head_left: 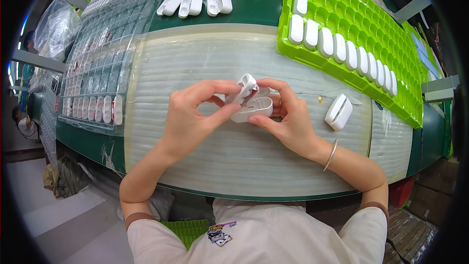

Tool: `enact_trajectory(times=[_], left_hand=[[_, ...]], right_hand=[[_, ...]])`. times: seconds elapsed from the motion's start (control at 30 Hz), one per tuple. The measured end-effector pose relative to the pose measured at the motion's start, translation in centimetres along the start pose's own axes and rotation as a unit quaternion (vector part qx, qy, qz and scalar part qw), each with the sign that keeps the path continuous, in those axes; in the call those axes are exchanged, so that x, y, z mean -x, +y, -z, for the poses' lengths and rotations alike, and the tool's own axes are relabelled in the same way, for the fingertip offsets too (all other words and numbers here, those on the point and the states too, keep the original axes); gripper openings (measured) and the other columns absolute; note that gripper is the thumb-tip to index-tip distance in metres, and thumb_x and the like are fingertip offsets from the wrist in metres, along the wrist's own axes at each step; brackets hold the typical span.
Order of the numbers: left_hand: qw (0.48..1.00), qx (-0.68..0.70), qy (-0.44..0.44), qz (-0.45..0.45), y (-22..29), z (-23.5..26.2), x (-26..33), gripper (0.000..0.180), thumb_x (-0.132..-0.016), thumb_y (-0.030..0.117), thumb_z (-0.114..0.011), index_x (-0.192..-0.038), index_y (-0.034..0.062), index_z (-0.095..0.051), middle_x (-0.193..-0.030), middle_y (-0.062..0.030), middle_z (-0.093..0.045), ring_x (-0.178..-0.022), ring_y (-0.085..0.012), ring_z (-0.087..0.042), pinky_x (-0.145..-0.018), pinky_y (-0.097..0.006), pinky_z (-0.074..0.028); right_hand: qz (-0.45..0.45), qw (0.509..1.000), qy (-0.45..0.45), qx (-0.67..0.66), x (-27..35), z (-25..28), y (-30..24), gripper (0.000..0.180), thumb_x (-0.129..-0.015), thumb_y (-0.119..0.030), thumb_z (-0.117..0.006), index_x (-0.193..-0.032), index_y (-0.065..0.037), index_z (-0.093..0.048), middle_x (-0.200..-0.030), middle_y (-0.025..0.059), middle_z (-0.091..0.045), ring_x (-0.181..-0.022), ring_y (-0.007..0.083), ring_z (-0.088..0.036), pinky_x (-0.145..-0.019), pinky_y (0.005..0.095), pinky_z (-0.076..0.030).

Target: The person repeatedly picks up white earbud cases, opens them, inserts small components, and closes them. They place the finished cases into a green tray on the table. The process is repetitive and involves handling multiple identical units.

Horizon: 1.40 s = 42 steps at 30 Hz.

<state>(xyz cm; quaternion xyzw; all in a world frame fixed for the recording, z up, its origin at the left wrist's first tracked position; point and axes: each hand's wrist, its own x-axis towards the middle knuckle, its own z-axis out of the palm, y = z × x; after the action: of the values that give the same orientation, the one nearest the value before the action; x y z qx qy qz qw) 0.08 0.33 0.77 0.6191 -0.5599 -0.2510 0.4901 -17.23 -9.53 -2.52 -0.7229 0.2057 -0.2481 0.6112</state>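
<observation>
Over the middle of the padded mat, my right hand [295,122] grips a small white earbud charging case [255,109] with its lid up. My left hand [193,107] pinches a white inner insert [247,82] with some red on its side, between thumb and fingers. The insert is tilted just above the case's opening; whether the two touch is hard to make out. Another white case [339,112], its lid slightly ajar, lies on the mat to the right of my right hand.
A bright green tray [342,19] at the right carries a row of closed white cases. Open white cases [220,4] stand at the back. At the left, a clear plastic tray [100,66] has white-and-red inserts in its near row. A tiny yellowish piece [320,99] lies on the mat [195,161].
</observation>
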Motion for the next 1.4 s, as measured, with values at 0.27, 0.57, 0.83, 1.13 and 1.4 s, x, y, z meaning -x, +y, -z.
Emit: enact_trajectory(times=[0.27,0.57,0.83,1.13,1.4], left_hand=[[0.946,-0.145,-0.012,-0.289,-0.2,-0.1,-0.2,0.027,-0.06,-0.003,-0.071,-0.086,0.0038,-0.065,-0.094,-0.0086,-0.065,-0.08,-0.0244,-0.063,-0.064,-0.03,-0.052],[0.91,-0.231,-0.027,-0.343,0.4,-0.1,-0.1,0.028,-0.057,0.0,-0.067,-0.085,0.0037,-0.067,-0.09,-0.0098,-0.065,-0.079,-0.0241,-0.062,-0.06,-0.029,-0.053],[0.897,-0.118,-0.082,-0.418,-0.1,-0.6,0.1,0.028,-0.056,0.0,-0.07,-0.084,0.0042,-0.068,-0.092,-0.0101,-0.065,-0.083,-0.0251,-0.063,-0.058,-0.029,-0.054],[0.923,-0.101,-0.107,-0.355,0.3,-0.5,0.2,0.027,-0.059,0.001,-0.07,-0.086,0.0057,-0.069,-0.093,-0.0108,-0.065,-0.083,-0.0268,-0.064,-0.063,-0.032,-0.055],[0.939,-0.06,-0.094,-0.324,0.3,-0.6,0.2,0.03,-0.06,0.001,-0.068,-0.089,0.0064,-0.069,-0.092,-0.0105,-0.066,-0.081,-0.0275,-0.063,-0.064,-0.033,-0.054]], right_hand=[[0.237,0.953,0.062,0.178,0.1,0.6,-0.7,0.053,-0.065,-0.002,-0.074,-0.113,-0.007,-0.052,-0.094,0.0081,-0.066,-0.075,0.023,-0.066,-0.063,0.0289,-0.053],[0.32,0.922,0.033,0.217,0.0,1.2,-0.9,0.064,-0.063,0.0,-0.074,-0.12,-0.008,-0.047,-0.095,0.0117,-0.065,-0.075,0.0227,-0.064,-0.062,0.0297,-0.052],[0.077,0.963,-0.256,-0.044,-0.8,2.0,-2.3,0.117,-0.052,-0.029,-0.088,-0.142,-0.012,-0.015,-0.106,0.01,-0.056,-0.086,0.0209,-0.06,-0.073,0.032,-0.049],[0.082,0.973,-0.214,0.002,-0.5,1.9,-2.6,0.107,-0.056,-0.031,-0.083,-0.139,-0.007,-0.02,-0.088,0.0167,-0.061,-0.076,0.0339,-0.061,-0.067,0.0375,-0.05],[0.079,0.975,-0.208,0.013,-0.4,1.7,-2.4,0.115,-0.053,-0.041,-0.085,-0.14,-0.006,-0.019,-0.1,0.0157,-0.059,-0.078,0.0304,-0.062,-0.068,0.036,-0.05]])
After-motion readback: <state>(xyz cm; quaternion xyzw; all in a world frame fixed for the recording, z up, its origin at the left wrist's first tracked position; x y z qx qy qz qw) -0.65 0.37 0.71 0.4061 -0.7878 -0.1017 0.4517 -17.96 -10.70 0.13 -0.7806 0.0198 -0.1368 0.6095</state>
